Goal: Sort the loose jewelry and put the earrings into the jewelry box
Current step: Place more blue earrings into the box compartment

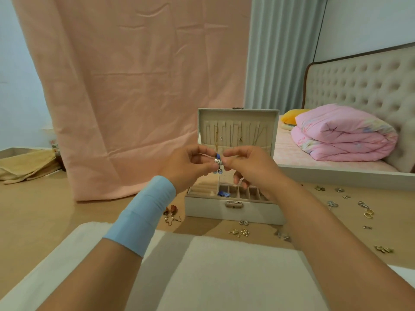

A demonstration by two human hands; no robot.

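An open beige jewelry box (233,211) stands on the floor, necklaces hanging in its raised lid (238,131). Above its compartments my left hand (190,167) and my right hand (251,167) meet. Between their fingertips they pinch a silver and blue dangling earring (218,163). A thin metal hook pokes out from my left fingers. Another blue earring (223,194) lies in a front compartment of the box. Loose earrings lie on the floor: a red-brown pair (171,213) left of the box, pearl ones (239,232) in front, several silver and gold ones (363,207) to the right.
A white cloth (224,272) covers my lap at the bottom. A pink curtain (134,86) hangs behind the box. A bed with a folded pink quilt (343,133) stands at the right. A folded yellow blanket (29,164) lies at the far left.
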